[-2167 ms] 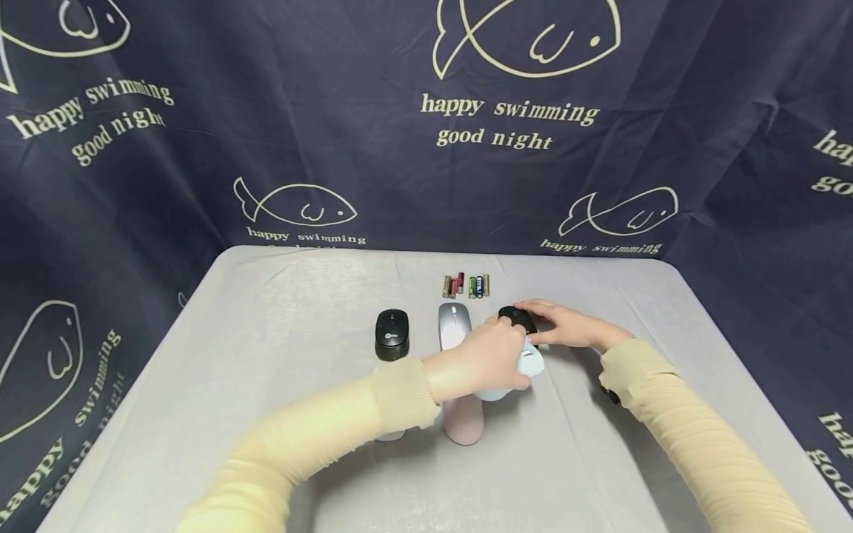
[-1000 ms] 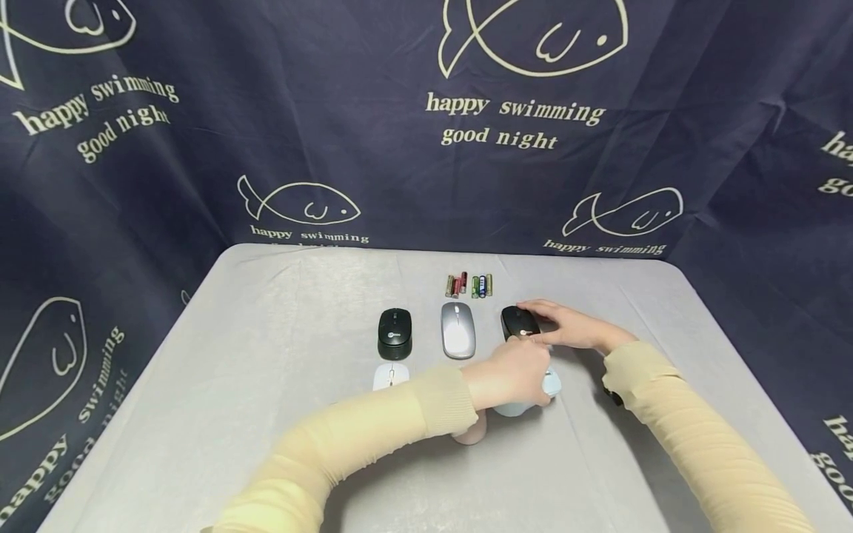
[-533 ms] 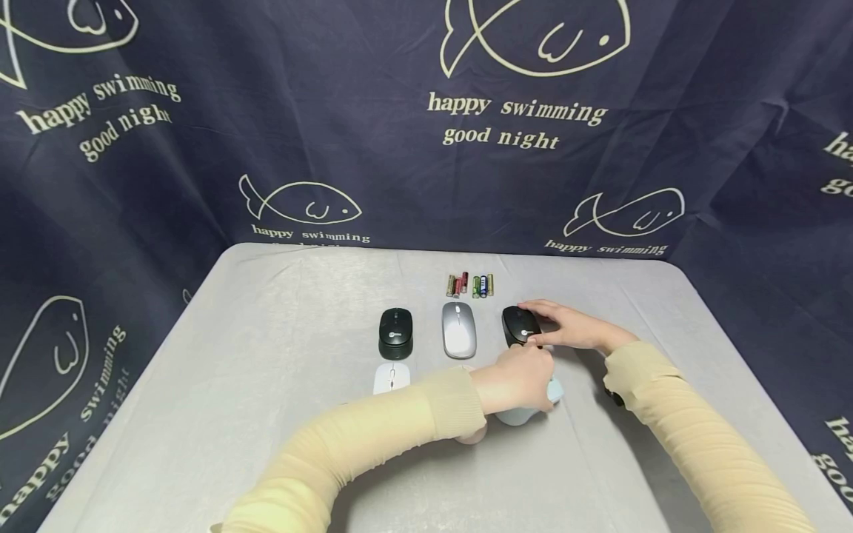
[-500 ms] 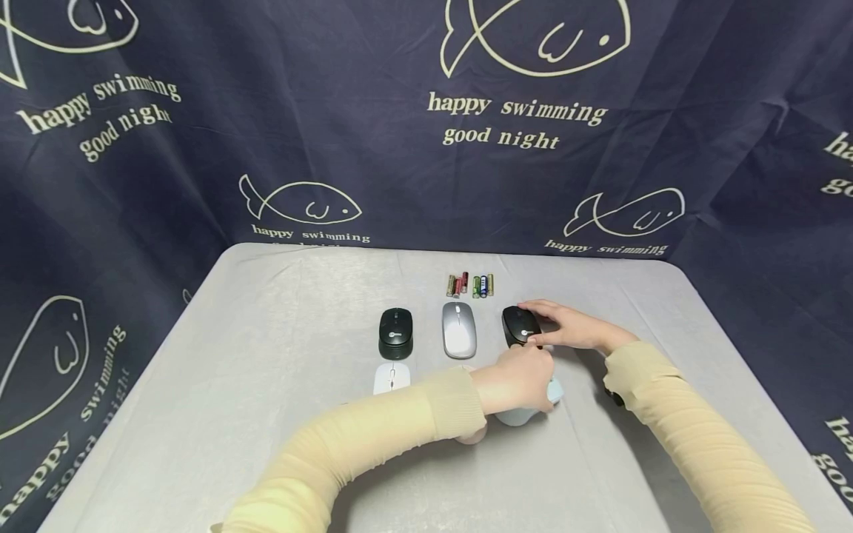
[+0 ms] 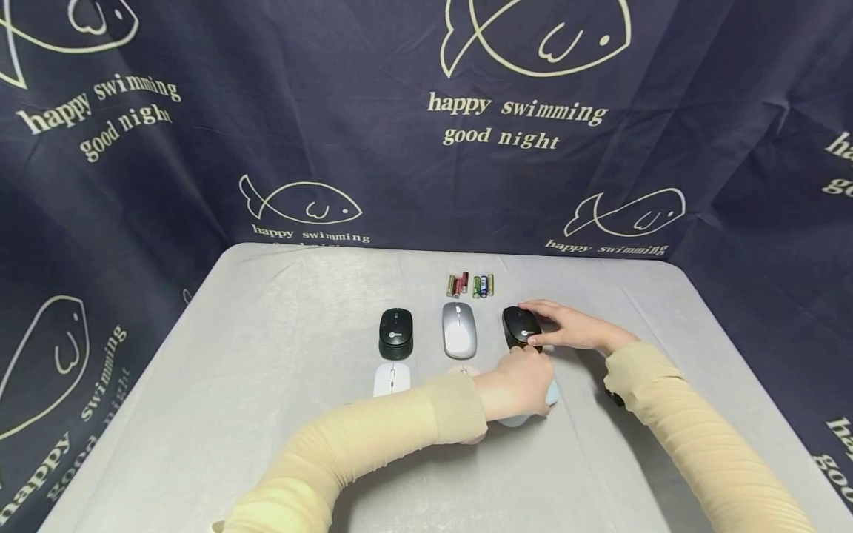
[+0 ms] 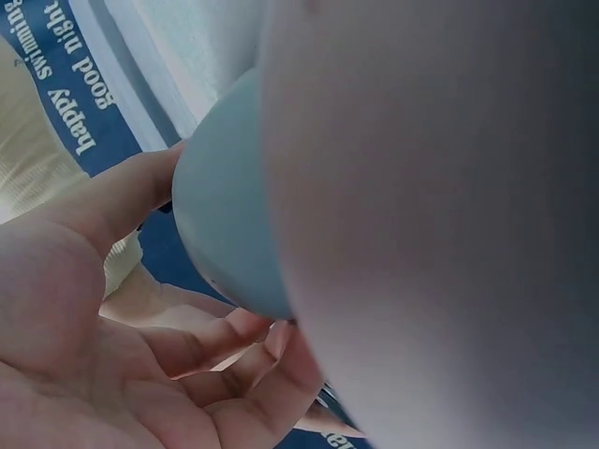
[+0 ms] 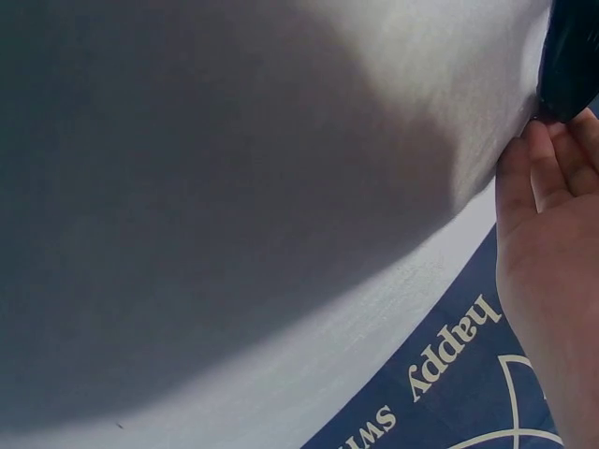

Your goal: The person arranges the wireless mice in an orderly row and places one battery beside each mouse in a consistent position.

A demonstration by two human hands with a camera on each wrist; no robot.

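In the head view, my left hand (image 5: 518, 381) reaches across and grips a light blue computer mouse (image 5: 514, 421), just in front of a black mouse (image 5: 520, 323). The left wrist view has the thumb on one side of the blue mouse (image 6: 223, 201) and the fingers at its other side; a blurred pale surface hides the rest. My right hand (image 5: 569, 327) holds the black mouse at its right side, thumb near the front end and fingers at the far end. The right wrist view catches fingertips against this black mouse (image 7: 569, 65) at the edge.
A second black mouse (image 5: 396, 329) and a silver mouse (image 5: 459, 333) lie to the left. Nearer are a white mouse (image 5: 391, 377) and a pink mouse (image 5: 463, 369), partly covered by my left sleeve. Several batteries (image 5: 483, 286) lie behind on the grey-white table (image 5: 300, 326).
My left hand has moved right and nearer to me with the light blue mouse, uncovering the silver one, and has barely moved in the last half second. The right hand stays at the black mouse.
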